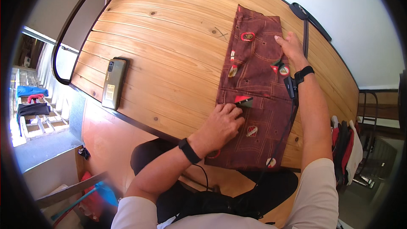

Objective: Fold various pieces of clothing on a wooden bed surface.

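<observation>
A folded maroon patterned cloth (267, 82), which looks like a garment with printed stitching and badge motifs, lies lengthwise on the wooden table (165, 54), its near end over the table's front edge. My left hand (225, 122) rests on its left side at mid-length, fingers bent; whether they pinch the fabric is hidden. At the upper right edge of the cloth is my right hand (291, 46), with the thumb on top of the fabric and the other fingers beyond the edge, partly hidden. Black bands circle both wrists, and a small black device with a cable hangs by the right one.
A smartphone (113, 84) lies back-up near the table's left edge. Behind my right hand, a black strap (306, 35) runs from a dark holder at the far edge. Clothes (346, 149) hang at the right. My legs are under the near edge.
</observation>
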Demonstrator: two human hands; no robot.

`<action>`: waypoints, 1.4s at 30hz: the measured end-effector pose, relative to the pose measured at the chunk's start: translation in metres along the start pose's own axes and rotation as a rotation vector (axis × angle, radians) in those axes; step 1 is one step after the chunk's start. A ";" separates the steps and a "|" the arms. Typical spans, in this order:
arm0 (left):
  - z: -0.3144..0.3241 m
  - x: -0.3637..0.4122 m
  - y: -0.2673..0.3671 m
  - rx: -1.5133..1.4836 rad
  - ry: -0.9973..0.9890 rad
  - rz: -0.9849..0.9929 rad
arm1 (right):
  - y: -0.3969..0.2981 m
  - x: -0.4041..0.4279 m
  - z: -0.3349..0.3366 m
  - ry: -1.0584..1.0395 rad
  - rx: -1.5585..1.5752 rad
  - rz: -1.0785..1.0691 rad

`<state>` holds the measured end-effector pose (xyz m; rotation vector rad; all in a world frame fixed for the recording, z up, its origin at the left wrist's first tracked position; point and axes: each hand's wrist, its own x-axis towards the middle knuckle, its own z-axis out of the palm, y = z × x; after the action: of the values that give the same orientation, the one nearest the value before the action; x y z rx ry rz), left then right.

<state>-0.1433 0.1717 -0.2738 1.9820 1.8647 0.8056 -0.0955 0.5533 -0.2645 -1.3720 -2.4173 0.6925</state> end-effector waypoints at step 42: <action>0.021 -0.073 0.038 -1.214 0.211 -0.767 | 0.038 -0.419 -0.063 -0.182 0.061 -0.077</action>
<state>-0.1003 0.0996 -0.2825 0.4239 1.3999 1.3930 0.1757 0.2274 -0.2327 -1.2337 -2.5492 0.8985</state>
